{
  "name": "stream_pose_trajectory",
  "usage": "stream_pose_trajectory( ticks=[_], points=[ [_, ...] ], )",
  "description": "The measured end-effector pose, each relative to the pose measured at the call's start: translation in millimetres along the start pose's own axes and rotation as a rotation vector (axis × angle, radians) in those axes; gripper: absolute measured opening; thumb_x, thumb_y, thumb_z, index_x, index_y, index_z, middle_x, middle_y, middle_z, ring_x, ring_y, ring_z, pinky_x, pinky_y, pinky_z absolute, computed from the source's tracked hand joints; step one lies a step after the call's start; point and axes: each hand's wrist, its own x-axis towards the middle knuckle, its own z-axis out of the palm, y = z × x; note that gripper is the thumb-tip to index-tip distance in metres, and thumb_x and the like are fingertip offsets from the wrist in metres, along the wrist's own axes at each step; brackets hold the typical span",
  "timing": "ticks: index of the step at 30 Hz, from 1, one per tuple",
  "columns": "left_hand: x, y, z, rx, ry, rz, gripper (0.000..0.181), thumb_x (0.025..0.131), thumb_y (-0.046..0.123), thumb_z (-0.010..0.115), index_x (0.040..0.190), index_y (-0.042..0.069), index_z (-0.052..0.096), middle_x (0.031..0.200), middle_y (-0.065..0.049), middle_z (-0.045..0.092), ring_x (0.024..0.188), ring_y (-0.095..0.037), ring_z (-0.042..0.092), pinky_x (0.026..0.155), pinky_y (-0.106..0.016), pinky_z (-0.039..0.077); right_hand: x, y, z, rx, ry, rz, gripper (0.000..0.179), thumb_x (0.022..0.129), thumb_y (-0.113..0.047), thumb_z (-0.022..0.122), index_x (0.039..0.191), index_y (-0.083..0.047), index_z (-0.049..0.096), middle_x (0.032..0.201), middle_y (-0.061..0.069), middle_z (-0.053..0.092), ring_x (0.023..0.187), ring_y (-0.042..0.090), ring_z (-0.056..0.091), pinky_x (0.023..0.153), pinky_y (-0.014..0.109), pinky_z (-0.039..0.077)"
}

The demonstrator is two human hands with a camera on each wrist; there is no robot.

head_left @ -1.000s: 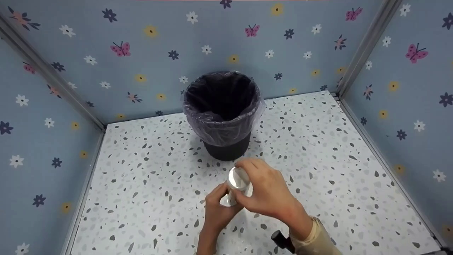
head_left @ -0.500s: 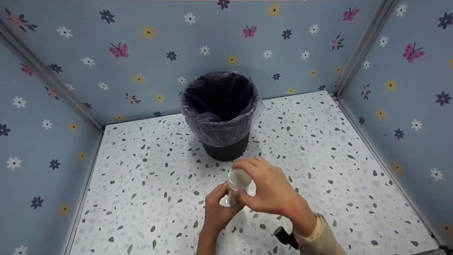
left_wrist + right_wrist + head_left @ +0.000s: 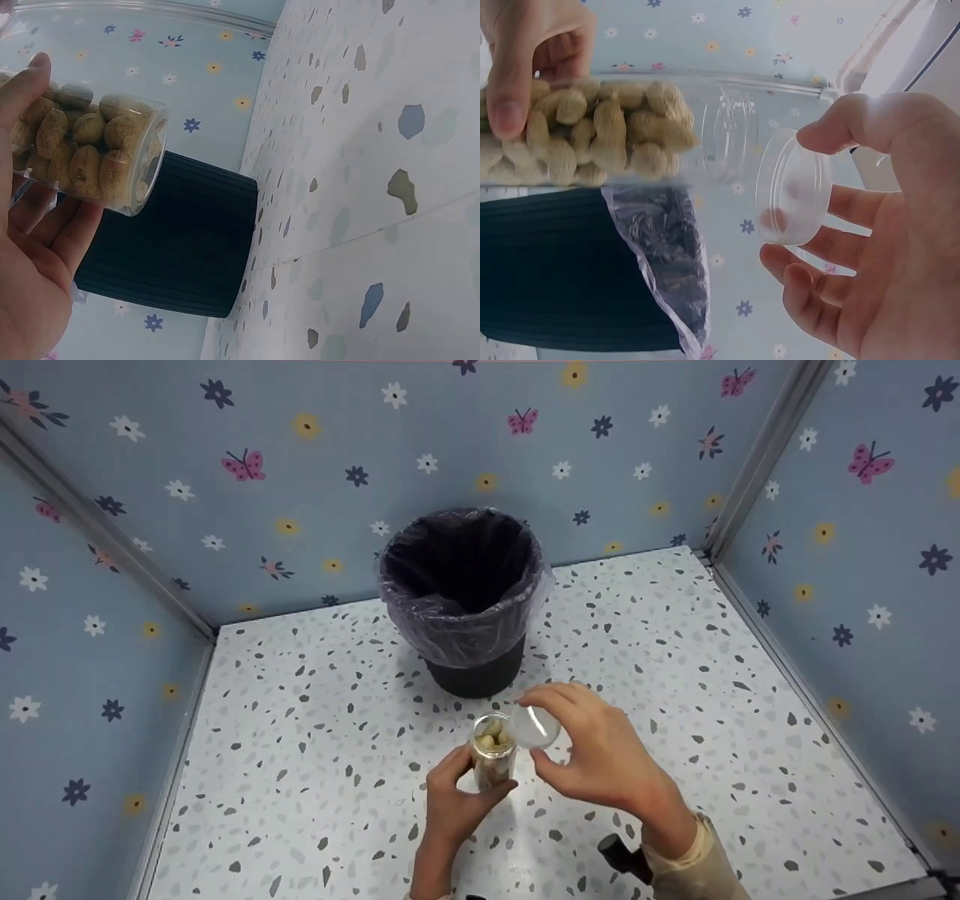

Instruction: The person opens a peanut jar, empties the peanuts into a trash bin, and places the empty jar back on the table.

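My left hand (image 3: 459, 802) grips a clear plastic jar (image 3: 493, 769) by its side; the jar is full of unshelled peanuts (image 3: 611, 135). Its mouth is uncovered, with the peanuts showing inside in the head view. Between thumb and fingers my right hand (image 3: 600, 754) holds a translucent round lid (image 3: 795, 187), just right of the jar's mouth and apart from it. In the left wrist view, the thumb and fingers wrap around the jar (image 3: 90, 142), whose base faces the floor.
A black trash bin (image 3: 476, 679) lined with a thin purplish bag (image 3: 465, 637) stands just beyond the hands, near the back wall. Flower-patterned panels (image 3: 337, 457) enclose the speckled white floor (image 3: 315, 780) on three sides.
The lid has come off the jar and moved to the right in my right hand, uncovering the peanuts. My left hand still holds the jar, slightly further left in view.
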Motion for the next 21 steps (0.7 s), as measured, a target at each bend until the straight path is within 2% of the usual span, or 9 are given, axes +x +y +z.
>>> stream_pose_trajectory(
  ticks=[11, 15, 21],
  points=[
    [2.6, 2.6, -2.7, 0.004, 0.006, -0.034, 0.054, 0.059, 0.000, 0.092, 0.108, 0.005, 0.070, 0.100, 0.000, 0.068, 0.091, -0.018, 0.067, 0.079, -0.030, 0.055, -27.3, 30.1, -5.7, -0.036, -0.022, 0.122, 0.049, 0.069, -0.016, 0.077, 0.117, -0.014, 0.064, 0.119, -0.003, 0.061, 0.111, 0.012, 0.054, 0.086, 0.034, 0.050],
    [3.3, 2.5, -3.6, 0.000, -0.001, -0.032, 0.053, 0.060, 0.001, 0.092, 0.107, 0.002, 0.069, 0.099, -0.003, 0.068, 0.091, -0.019, 0.067, 0.078, -0.031, 0.055, -34.8, 44.5, -4.1, -0.033, -0.043, 0.172, 0.047, 0.071, -0.014, 0.077, 0.116, -0.013, 0.064, 0.118, -0.002, 0.062, 0.110, 0.014, 0.055, 0.089, 0.035, 0.048],
    [3.4, -0.9, -3.8, 0.007, 0.029, -0.013, 0.053, 0.059, 0.001, 0.093, 0.107, 0.001, 0.069, 0.100, -0.003, 0.068, 0.092, -0.021, 0.067, 0.078, -0.031, 0.055, -44.1, 71.3, 4.2, -0.039, -0.064, 0.269, 0.042, 0.073, -0.014, 0.078, 0.114, -0.011, 0.065, 0.113, 0.001, 0.064, 0.108, 0.020, 0.057, 0.089, 0.038, 0.048]
  ],
)
